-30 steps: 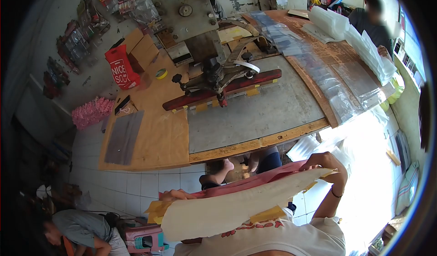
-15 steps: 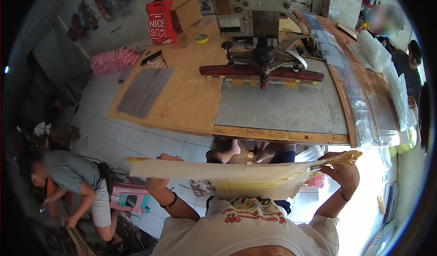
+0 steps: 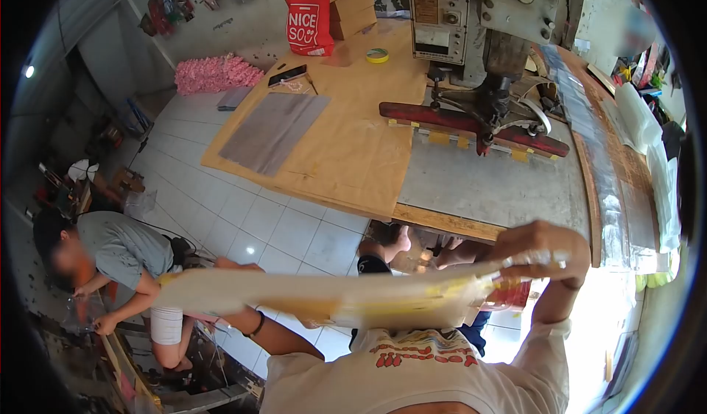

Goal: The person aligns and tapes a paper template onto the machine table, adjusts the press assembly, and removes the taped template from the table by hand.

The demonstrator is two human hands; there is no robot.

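A long pale sheet (image 3: 294,287) with yellow tape-like strips is held up in front of my chest, seen nearly edge-on and blurred. My right hand (image 3: 541,250) grips its right end, fingers bent over the edge near some clear, shiny material. Toward the left end, my left hand (image 3: 237,265) is closed on the sheet; only a bit of it shows above the edge, the rest lies behind. Just beyond the sheet is the wooden worktable (image 3: 331,171), with a grey plate (image 3: 479,186) set under a press with a red bar (image 3: 442,118).
On the table are a grey sheet (image 3: 274,133), a phone (image 3: 288,75), a tape roll (image 3: 377,55) and a red bag (image 3: 309,20). At left, a person in a grey shirt (image 3: 118,245) bends over work. Pink bundles (image 3: 213,74) lie behind the table.
My view has swung left, so the table and press sit farther right. The sheet's left end has shifted left, and my right hand has risen slightly. Both hands keep hold.
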